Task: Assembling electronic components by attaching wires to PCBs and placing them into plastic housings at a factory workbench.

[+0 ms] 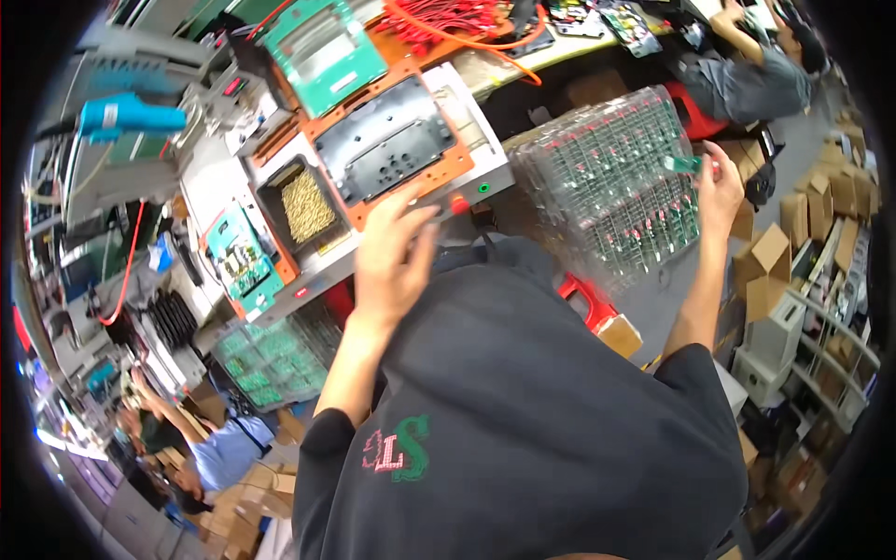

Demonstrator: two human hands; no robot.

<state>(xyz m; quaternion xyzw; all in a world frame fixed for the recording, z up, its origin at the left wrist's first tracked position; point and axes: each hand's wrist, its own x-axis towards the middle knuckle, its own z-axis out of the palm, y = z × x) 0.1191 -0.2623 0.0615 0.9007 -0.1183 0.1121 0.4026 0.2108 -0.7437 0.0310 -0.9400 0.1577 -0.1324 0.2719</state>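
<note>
Pinching a small green circuit board (683, 163): right hand (722, 192), right of frame, fingertips closed on it, beside clear trays of boards (607, 159). Left hand (392, 257), centre, fingers loosely parted, apparently empty, near black plate (383, 131) in orange frame (448, 170). Desk (203, 177), upper left, cluttered; dark bin (273, 207) holds brass-coloured pieces (308, 205). Room: cardboard boxes (767, 257) far right; co-workers lower left (229, 453), upper right (751, 86).

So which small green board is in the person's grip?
The small green board pinched in the right hand, by the clear trays; the other boards there sit inside the trays.
</note>
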